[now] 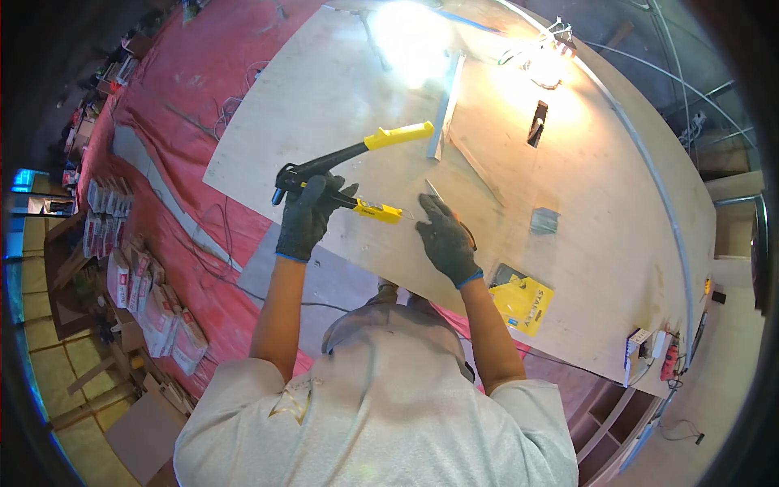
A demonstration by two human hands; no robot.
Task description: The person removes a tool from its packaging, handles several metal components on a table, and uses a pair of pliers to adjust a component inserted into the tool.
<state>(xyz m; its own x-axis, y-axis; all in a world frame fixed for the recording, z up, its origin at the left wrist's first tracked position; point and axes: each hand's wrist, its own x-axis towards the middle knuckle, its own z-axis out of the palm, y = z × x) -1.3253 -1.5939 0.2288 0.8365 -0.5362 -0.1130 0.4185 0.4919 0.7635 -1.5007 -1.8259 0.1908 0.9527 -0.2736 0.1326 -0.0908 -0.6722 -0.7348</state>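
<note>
Plywood sheet (341, 89), lit, over red floor covering. Left hand (307, 217), gloved, clenched on hand riveter (349, 166), handles spread. Right hand (445, 239) pins thin metal strip (432, 191). Advice: keep nose square, squeeze evenly.

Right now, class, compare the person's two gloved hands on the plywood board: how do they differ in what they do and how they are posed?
The left hand is closed around the lower yellow-tipped handle of a black riveter; the right hand grips no tool. The left hand is curled in a fist; the right hand lies flatter, fingers pressed to the plywood board beside a thin metal strip. Both wear dark gloves with blue cuffs.
</note>
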